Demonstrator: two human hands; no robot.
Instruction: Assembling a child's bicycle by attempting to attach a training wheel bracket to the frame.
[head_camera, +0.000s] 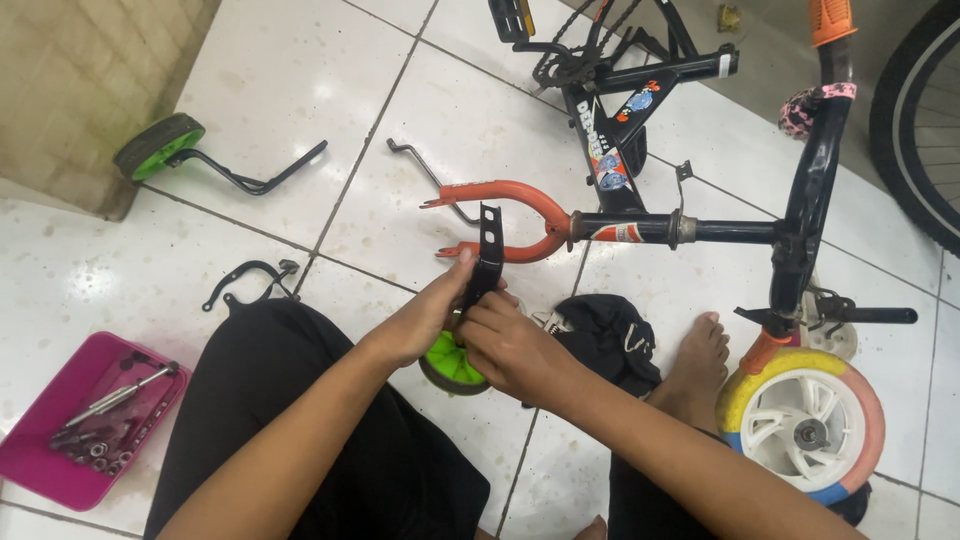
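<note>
Black metal, a flat bracket (488, 258), stands upright between the person's two hands, just in front of the orange fork (515, 215) of a small bicycle lying on its side on the white tiled floor (300, 80). The left hand (432, 318) is closed round the bracket's lower part, thumb pressed up against its edge. The right hand (510, 345) curls in from the other side, fingers folded down over the base of the bracket where it meets a little green training wheel (452, 365); the wheel sits on the floor right beneath both hands, half hidden by them. The bicycle's black frame (690, 230) runs off to the right toward the handlebar with its orange grip (832, 18). A white wheel with a coloured tyre (805, 425) lies near the person's bare foot (700, 365), and a black cloth (605, 335) is bunched just beside the right hand. Well apart, up by the wall, lies a second green training wheel (158, 147) on its bent black arm. A pink tray (40, 470) of sockets and tools sits at the lower left, beside the person's knee.
</note>
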